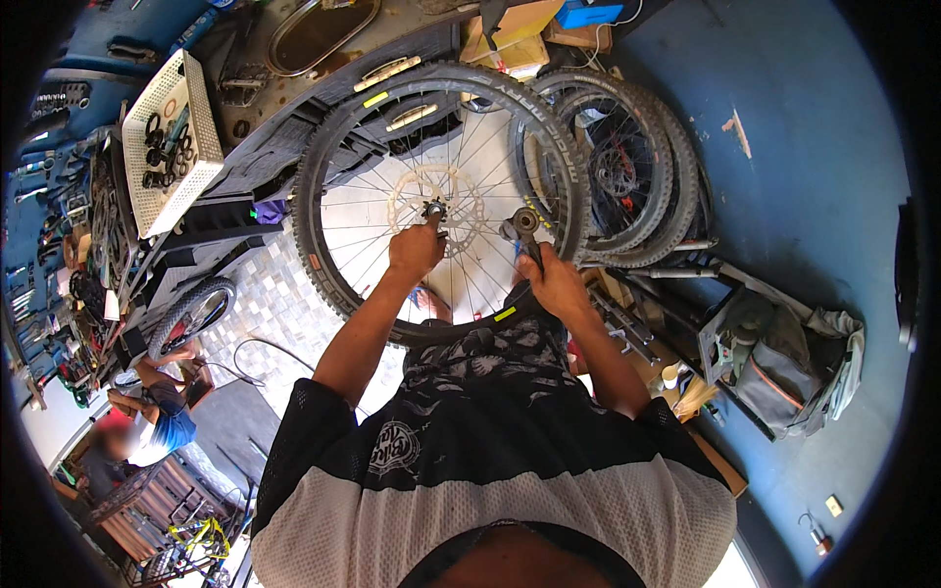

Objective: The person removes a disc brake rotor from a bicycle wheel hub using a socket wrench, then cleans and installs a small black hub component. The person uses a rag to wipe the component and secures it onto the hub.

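In front of me stands a bicycle wheel (312,257) with a knobby black tyre, thin spokes and a brake disc (397,204) around its hub. My left hand (417,252) reaches to the middle of the wheel, its fingers closed on the wheel hub (434,208); part of the grip is hidden. My right hand (561,282) is wrapped round the handle of a wrench (530,245). A round metal piece (526,220) sits at the wrench's head, in front of the wheel's right side and apart from the hub.
More wheels (655,235) lean against the blue wall at right, above a grey bag (779,377). A white perforated basket (201,147) with black rings stands on the workbench (265,93). At lower left, another person (162,421) sits by a small wheel (196,314).
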Demonstrator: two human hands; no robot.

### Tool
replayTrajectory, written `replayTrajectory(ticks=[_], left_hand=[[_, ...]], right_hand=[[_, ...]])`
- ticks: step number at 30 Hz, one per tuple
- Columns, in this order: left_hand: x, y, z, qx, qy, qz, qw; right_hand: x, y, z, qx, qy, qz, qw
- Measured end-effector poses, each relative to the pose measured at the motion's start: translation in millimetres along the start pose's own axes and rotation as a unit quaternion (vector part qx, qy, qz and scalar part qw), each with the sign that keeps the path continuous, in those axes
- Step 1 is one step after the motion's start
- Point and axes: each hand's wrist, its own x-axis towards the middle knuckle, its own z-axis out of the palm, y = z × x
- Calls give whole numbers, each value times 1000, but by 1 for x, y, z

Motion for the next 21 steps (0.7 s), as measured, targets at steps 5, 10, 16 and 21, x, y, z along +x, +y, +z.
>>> replayTrajectory(ticks=[5, 10, 16, 21], left_hand=[[11, -18, -6, 208, 67, 143, 965], [32, -30, -20, 292, -42, 184, 937], [43, -33, -37, 332, -73, 244, 908], [41, -23, -33, 353, -90, 223, 904]], right_hand=[[-2, 7, 5, -11, -10, 1, 1000], [-4, 11, 6, -15, -15, -4, 1000], [-7, 6, 2, -15, -6, -5, 1000], [-7, 3, -1, -27, -22, -2, 999]])
